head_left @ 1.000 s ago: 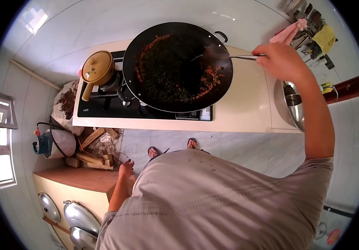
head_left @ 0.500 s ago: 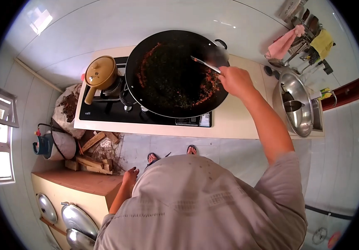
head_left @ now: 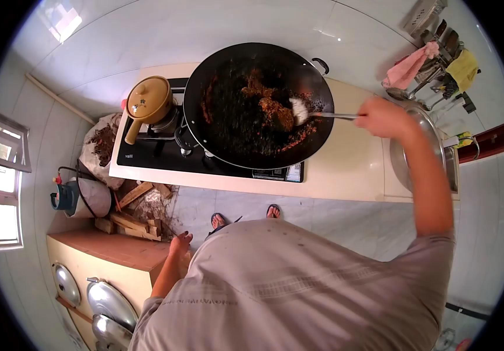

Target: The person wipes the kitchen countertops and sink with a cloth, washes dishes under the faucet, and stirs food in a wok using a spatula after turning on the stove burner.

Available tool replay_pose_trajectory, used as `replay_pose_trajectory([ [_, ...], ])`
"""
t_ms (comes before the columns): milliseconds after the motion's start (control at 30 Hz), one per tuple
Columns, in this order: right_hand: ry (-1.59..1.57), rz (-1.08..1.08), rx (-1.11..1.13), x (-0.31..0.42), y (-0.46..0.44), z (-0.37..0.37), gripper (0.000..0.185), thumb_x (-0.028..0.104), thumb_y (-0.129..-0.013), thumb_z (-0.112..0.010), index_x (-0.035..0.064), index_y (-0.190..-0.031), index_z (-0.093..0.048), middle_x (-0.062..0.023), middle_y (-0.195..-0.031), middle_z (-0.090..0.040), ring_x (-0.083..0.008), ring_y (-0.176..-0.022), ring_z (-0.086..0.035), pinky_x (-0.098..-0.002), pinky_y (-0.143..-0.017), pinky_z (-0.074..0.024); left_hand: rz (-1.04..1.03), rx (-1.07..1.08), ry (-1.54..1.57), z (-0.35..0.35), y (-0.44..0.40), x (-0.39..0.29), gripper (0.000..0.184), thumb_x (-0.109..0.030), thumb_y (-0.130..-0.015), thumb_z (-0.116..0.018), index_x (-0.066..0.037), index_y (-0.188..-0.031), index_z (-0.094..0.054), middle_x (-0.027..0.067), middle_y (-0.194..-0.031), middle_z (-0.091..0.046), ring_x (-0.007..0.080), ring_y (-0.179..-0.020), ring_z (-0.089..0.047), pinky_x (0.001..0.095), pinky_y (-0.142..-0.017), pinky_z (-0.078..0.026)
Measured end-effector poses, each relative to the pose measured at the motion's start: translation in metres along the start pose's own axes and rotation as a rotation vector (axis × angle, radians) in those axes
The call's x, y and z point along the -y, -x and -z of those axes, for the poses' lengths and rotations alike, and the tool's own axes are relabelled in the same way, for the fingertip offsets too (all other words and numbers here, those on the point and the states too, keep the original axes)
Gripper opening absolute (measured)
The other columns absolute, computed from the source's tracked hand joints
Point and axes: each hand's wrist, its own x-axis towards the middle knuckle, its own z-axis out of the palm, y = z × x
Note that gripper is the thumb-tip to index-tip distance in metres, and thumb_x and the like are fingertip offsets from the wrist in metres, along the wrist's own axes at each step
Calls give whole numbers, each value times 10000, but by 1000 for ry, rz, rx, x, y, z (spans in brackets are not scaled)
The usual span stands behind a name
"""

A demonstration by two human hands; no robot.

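My right hand is closed around the handle of a metal spatula to the right of the large black wok. Its pale, shiny head lies inside the wok, against a reddish-brown clump of food. Dark, crumbly food with red-orange bits covers the wok's bottom and lower sides; its dark parts are hard to make out. Low beside my body hangs my left hand, fingers loosely apart, with nothing visible in it. It is nearest to the brown-topped low cabinet.
A yellow-brown lidded pot occupies the stove's left burner. On the right, a steel basin sits at the sink below hanging utensils and cloths. Firewood and a gas cylinder are on the floor at left.
My right hand has moved right and slightly down with the spatula. The spatula head now shows against a reddish clump in the wok. My left hand stays low at my side.
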Motion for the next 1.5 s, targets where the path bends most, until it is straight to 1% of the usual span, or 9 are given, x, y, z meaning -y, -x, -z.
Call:
replay_pose_trajectory([
  [133,-407,-52,-19,16,-71,-61,351,273,-891,-685,-50,-756,-711,-234,-802,-733,-372,-716,-705,-477,-661,-546,227,-12,230,3,17,-56,606,-482,-982,-654,-77,-1434,-641,179,-991,-786,233,-834,-757,387,-808,-573],
  [300,31,145,-534,58,-54,-93,224,199,-937,-679,3,-1037,-725,-182,-836,-715,-341,-710,-701,-460,-613,-534,172,26,78,18,27,-90,593,-474,-991,-640,-68,-1423,-646,183,-933,-779,237,-802,-755,397,-768,-575],
  [400,319,251,-641,68,-6,-81,298,128,-949,-660,52,-1237,-673,-142,-862,-676,-327,-695,-685,-458,-634,-537,-19,34,-15,-1,-4,-32,591,-471,-993,-644,-65,-1422,-646,174,-900,-774,234,-772,-748,386,-737,-572],
  [633,197,116,-461,35,56,-14,170,162,-896,-680,46,-1010,-730,-132,-796,-706,-342,-681,-675,-458,-637,-518,12,14,123,-12,-5,-11,601,-474,-983,-662,-67,-1425,-644,151,-864,-766,223,-743,-729,369,-709,-565],
  [733,73,-39,-192,-8,3,-14,243,210,-878,-682,-21,-804,-696,-138,-644,-671,-312,-614,-650,-454,-610,-492,156,46,223,-18,-9,-23,593,-459,-985,-665,-64,-1426,-643,149,-861,-764,213,-734,-721,372,-714,-564],
  [867,-445,-190,29,-17,-86,-55,311,299,-895,-739,-6,-834,-732,-198,-721,-699,-307,-670,-684,-458,-667,-532,117,55,23,13,18,-92,593,-458,-986,-662,-64,-1429,-642,148,-863,-763,215,-740,-721,376,-724,-564],
  [1167,168,246,-660,44,-8,-97,245,203,-944,-689,82,-1157,-702,-155,-835,-675,-337,-772,-710,-498,-671,-529,182,30,199,6,7,-59,616,-466,-970,-688,-69,-1438,-636,140,-857,-758,210,-725,-712,379,-701,-557],
  [1400,145,63,-517,9,49,-17,187,177,-899,-700,57,-1036,-741,-151,-828,-712,-379,-772,-697,-471,-684,-534,301,23,306,9,9,-64,621,-479,-971,-677,-81,-1445,-632,147,-850,-758,225,-741,-725,386,-709,-558],
  [1500,108,-66,-387,-3,14,5,169,169,-867,-688,12,-881,-750,-200,-796,-709,-414,-784,-701,-486,-717,-548,94,66,96,0,1,-46,609,-462,-977,-675,-72,-1442,-632,146,-850,-757,213,-738,-715,377,-725,-558],
])
